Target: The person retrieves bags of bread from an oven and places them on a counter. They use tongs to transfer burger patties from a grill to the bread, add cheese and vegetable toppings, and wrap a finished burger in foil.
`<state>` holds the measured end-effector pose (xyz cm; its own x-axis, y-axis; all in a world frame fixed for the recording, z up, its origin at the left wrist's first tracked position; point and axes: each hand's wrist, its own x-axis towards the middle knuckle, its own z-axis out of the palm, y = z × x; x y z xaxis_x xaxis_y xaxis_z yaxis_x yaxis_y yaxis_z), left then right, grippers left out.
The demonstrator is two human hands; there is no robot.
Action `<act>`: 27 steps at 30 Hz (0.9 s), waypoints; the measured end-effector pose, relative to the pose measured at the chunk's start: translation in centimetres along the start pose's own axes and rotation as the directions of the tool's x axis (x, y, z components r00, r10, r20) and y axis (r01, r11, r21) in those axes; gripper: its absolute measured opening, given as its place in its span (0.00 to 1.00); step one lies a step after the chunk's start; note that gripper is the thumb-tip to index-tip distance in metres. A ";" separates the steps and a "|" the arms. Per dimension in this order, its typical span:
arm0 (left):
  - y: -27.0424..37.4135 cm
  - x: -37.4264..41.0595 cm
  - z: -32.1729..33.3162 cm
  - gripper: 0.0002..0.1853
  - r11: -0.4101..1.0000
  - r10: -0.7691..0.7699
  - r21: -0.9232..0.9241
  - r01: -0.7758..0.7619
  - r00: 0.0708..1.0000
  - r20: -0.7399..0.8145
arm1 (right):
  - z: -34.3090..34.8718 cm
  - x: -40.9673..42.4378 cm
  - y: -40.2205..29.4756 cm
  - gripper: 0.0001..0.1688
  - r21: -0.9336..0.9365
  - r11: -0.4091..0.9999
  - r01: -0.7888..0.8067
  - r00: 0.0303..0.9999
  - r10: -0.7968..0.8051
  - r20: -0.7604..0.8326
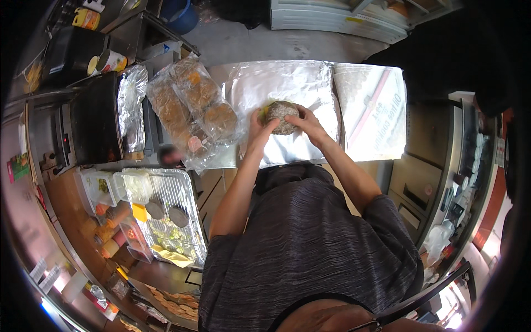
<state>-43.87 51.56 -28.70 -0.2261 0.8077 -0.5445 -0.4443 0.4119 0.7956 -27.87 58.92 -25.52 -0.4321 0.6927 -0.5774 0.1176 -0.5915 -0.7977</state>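
A round, dark bun with a pale speckled top (283, 117) is held in front of me, above a sheet of aluminium foil (282, 79). My left hand (260, 129) grips its left side, with the thumb on top. My right hand (308, 124) holds the right side, its thumb also pressing on the top. A bit of yellow-green filling, perhaps lettuce, shows at the bun's left edge by my left fingers. The bun's underside is hidden. To the left of the foil lie clear plastic bags of buns (199, 89).
Right of the foil lies printed wrapping paper (377, 112). At lower left, a foil-lined tray with a wire rack (182, 186) holds dark round pieces (178, 216), an orange-yellow slice (140, 212) and shredded greens. Plastic tubs (98, 189) and sauce bottles (118, 216) stand beside it.
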 end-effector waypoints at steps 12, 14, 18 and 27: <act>0.6 -0.3 -0.2 0.46 0.990 0.090 0.121 -0.076 0.988 -0.121 | 0.7 0.8 0.4 0.47 -0.067 0.998 -0.018 0.998 0.014 -0.059; 0.2 0.0 0.1 0.46 0.993 0.084 0.091 -0.073 0.989 -0.121 | 0.3 0.9 1.3 0.47 -0.045 0.999 -0.009 0.997 0.005 -0.080; -0.1 0.2 0.7 0.46 0.986 0.074 0.158 -0.059 0.993 -0.093 | -0.1 0.0 0.8 0.45 0.024 1.000 0.007 0.996 -0.004 -0.091; 1.5 0.2 1.3 0.43 0.966 0.120 0.248 -0.070 0.975 -0.189 | -0.5 0.1 0.8 0.46 -0.011 1.000 -0.024 0.989 0.022 -0.144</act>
<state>-43.46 52.94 -27.26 -0.4374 0.7569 -0.4857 -0.1980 0.4458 0.8730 -27.33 58.74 -26.31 -0.2964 0.7315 -0.6140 0.1382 -0.6033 -0.7855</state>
